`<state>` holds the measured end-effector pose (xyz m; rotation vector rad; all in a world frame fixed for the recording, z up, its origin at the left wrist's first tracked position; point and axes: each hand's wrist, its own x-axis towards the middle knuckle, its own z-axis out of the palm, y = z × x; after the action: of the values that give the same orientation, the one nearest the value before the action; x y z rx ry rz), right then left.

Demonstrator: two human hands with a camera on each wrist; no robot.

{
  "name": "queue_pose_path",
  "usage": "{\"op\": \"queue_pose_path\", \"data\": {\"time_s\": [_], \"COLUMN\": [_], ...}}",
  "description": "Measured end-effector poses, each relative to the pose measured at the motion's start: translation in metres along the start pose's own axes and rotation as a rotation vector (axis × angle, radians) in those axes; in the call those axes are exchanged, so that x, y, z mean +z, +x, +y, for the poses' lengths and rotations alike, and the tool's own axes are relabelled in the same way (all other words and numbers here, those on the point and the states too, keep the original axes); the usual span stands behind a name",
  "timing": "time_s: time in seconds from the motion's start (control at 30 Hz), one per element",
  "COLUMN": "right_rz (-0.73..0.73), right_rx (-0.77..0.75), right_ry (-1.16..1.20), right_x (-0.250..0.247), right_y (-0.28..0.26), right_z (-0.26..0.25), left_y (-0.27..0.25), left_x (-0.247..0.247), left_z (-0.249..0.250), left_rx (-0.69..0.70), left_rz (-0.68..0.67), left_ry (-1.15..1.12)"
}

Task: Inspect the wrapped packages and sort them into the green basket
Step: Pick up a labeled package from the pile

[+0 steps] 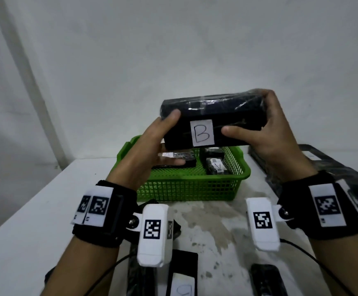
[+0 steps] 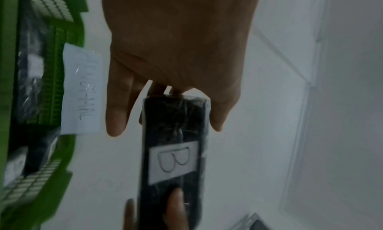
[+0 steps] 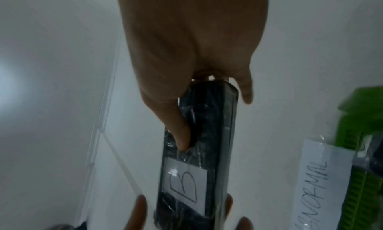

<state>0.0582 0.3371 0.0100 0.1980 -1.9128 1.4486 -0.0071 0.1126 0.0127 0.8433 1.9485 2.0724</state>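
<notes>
A black plastic-wrapped package (image 1: 212, 116) with a white label marked "B" (image 1: 202, 133) is held in the air above the green basket (image 1: 186, 189). My left hand (image 1: 163, 133) grips its left end, thumb on the front face. My right hand (image 1: 257, 122) grips its right end, fingers curled over the top and thumb beside the label. The left wrist view shows the package (image 2: 176, 135) end-on, and the right wrist view shows the package (image 3: 203, 135) with my thumb (image 3: 182, 135) pressed on it. Several wrapped packages (image 1: 215, 165) lie in the basket.
A paper tag with handwriting (image 2: 82, 89) hangs on the basket rim. More black wrapped packages lie on the white table at the right (image 1: 344, 178) and near its front edge (image 1: 182, 272). A white wall stands behind the table.
</notes>
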Motion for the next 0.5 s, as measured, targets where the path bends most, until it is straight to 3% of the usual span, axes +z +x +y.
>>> {"op": "queue_pose_path", "data": {"time_s": [0.07,0.2,0.37,0.5], "right_rz": [-0.049,-0.044,-0.026,0.016], "right_rx": [-0.006,0.141,0.062,0.007], "right_ry": [-0.036,0.274,0.353,0.369], "right_x": [0.004,0.014,0.015,0.019], "right_y": [-0.002,0.000,0.005,0.001], "right_z": [0.001,-0.002,0.002,0.007], "left_y": [0.000,0.005,0.009,0.012], "left_x": [0.001,0.003,-0.001,0.000], "left_z": [0.001,-0.006,-0.017,-0.021], "left_rx": [0.003,0.060,0.063,0.153], "left_rz": [0.014,0.063,0.050,0.060], "left_ry": [-0.058,-0.104,-0.145,-0.107]}}
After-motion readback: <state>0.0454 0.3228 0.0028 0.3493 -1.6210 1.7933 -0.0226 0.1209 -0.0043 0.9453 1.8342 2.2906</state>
